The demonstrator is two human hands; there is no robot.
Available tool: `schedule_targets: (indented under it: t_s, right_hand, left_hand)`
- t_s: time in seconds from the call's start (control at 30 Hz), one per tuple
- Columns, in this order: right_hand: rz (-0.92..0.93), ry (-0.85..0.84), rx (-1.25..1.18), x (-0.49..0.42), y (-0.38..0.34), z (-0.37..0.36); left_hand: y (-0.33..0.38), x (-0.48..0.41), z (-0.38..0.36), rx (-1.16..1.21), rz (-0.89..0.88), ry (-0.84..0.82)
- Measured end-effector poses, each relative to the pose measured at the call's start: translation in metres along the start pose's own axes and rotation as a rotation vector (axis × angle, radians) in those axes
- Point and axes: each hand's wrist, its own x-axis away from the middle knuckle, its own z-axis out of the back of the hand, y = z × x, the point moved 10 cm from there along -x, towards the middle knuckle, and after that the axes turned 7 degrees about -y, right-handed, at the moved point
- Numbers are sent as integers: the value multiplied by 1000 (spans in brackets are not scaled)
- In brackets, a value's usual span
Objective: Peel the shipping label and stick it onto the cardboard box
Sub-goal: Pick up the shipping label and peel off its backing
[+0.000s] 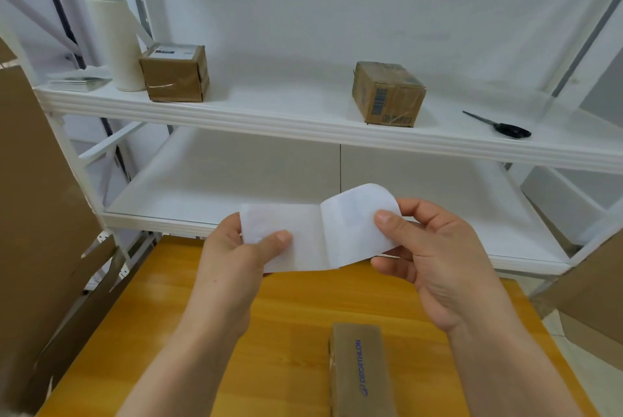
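label half peeled above the wooden table

a white shelving unit [303, 120] fills the far side, its upper shelf carrying most of the loose things. in front of it stands a wooden table [188, 332] with an orange-brown top. flattened cardboard sheets [37, 200] lean at the table's left edge.

near the table's near edge, right of middle, lies the cardboard box [360, 369], long and narrow, with blue print along its top. on the upper shelf a white bottle [116, 42] stands at the left end, a small taped box [173, 72] just beside it, another brown box [387, 93] right of middle, and black scissors [502, 126] near the right end.

both hands are raised above the table's far edge. the left hand [236, 248] pinches the left end of the shipping label [313, 234] between thumb and fingers. the right hand [435, 248] grips the right part, which curls up and away from the flat sheet along a crease. which layer is the backing cannot be told.
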Motion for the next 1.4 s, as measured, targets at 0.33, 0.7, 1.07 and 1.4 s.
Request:
schedule_targets:
  t_s: [0.33,0.7,1.07,1.4]
  right_hand:
    - [-39,66,66,-9,12,20]
    - [-55,126,64,-16,17,35]
    - [-105,144,75,-22,34,38]
    - [-171,96,126,-25,60,27]
  left_hand:
    - [-22,-4,4,18,105,-8]
    - [-44,-13,12,89,173,-11]
    - [-104,-28,35,116,331,66]
    - [-198,-31,63,12,543,191]
